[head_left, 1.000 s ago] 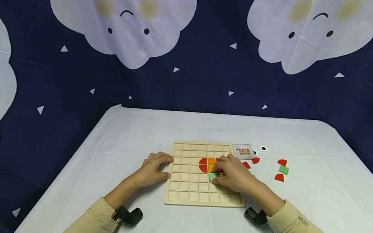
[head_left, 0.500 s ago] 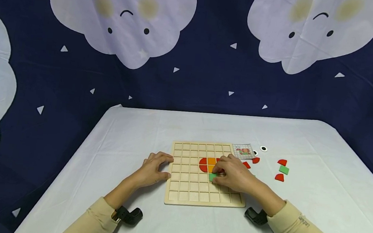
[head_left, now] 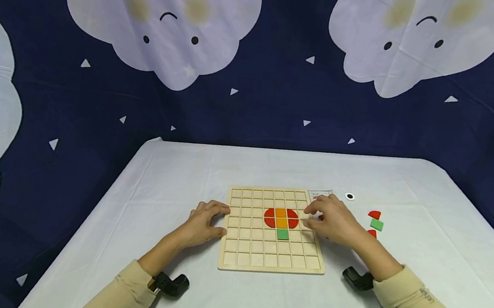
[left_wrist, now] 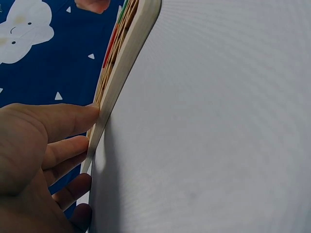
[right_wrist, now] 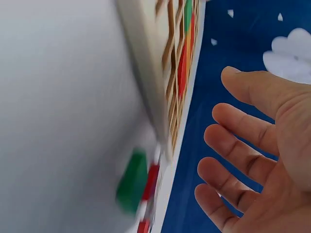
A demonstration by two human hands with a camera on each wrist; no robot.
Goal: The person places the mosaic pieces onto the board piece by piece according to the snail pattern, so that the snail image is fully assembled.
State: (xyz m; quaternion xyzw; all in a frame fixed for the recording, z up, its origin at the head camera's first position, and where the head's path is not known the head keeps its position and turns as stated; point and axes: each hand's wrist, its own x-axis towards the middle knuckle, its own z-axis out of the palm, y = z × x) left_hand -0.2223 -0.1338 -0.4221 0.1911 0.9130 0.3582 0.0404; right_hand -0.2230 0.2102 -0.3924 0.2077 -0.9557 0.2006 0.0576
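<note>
A wooden grid board (head_left: pixel 242 259) lies flat on the table, with red quarter-circles (head_left: pixel 269 222), orange squares (head_left: pixel 282 223) and a green square (head_left: pixel 282 234) in its cells. At its left edge my left hand (head_left: pixel 201 224) rests thumb and fingertips against the rim, as the left wrist view also shows. My right hand (head_left: pixel 335 222) hovers over the board's right edge, fingers spread and nothing held. Below it in the right wrist view are a blurred green piece (right_wrist: pixel 132 182) and a red piece (right_wrist: pixel 151 181). The hand hides part of that area in the head view.
A small printed card (head_left: pixel 315 193) sits by the board's top right corner, mostly covered by the hand. Farther right are a white ring-like disc with a black centre (head_left: pixel 349 196), a loose green square (head_left: pixel 376 224) and red pieces (head_left: pixel 374 214).
My right hand has let go of the green square, which now sits in its cell below the orange ones, and moved right and slightly up. The left hand has not moved.
</note>
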